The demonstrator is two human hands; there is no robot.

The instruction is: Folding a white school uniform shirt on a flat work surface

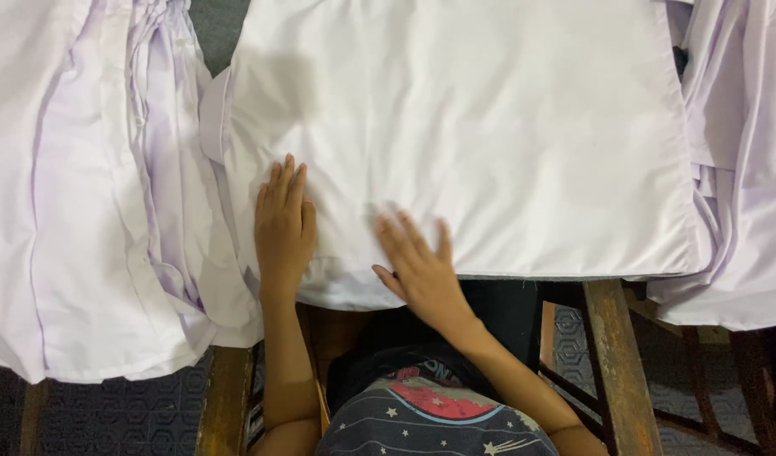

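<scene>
White shirt (489,127): spread flat, centre frame.
Left hand (282,224): we press it open-palmed on the shirt.
Right hand (417,266): likewise flat, gripping nothing.

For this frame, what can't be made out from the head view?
- Flat white cotton shirt: its top runs past the upper edge, so the collar end is unseen.
- Right hand: fingers smeared by motion blur, so their contact with the cloth is unclear.
- Left hand: lies flat, hiding the fabric beneath the palm.
- Pile of pale lilac shirts: cut off by the left edge; count unclear.
- Wooden table: its top is covered by cloth.
</scene>
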